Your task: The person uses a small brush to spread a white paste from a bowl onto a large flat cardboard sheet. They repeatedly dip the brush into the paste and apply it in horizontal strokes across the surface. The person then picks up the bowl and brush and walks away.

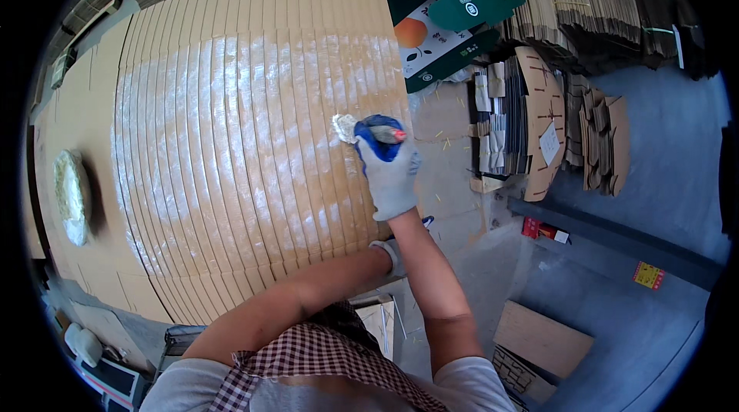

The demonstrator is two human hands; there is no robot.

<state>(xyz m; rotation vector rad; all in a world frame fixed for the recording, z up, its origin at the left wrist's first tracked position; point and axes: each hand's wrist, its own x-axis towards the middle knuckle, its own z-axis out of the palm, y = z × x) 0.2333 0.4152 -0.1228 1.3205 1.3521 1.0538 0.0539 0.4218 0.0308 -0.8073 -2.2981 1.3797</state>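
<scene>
A brush point(344, 128) with a pale, wet-looking head and a reddish handle end is in my right hand point(389, 169). That hand wears a grey and blue work glove, its fingers closed round the handle. The brush head touches the right side of a row of overlapping brown cardboard sheets point(262, 273). A shiny whitish wet coat covers much of their middle. My left hand point(394, 256), gloved too, is at the sheets' near right edge, crossing beneath my right forearm. Its fingers are mostly hidden, with only a blue tip showing.
A bowl point(71, 198) with a pale coating stands on cardboard at the left. Green and white printed cartons point(446, 15) lie at the back right. Bundled flat cardboard point(593, 4) and more stacks point(543, 123) stand farther right. A wooden board point(543, 337) lies on the floor.
</scene>
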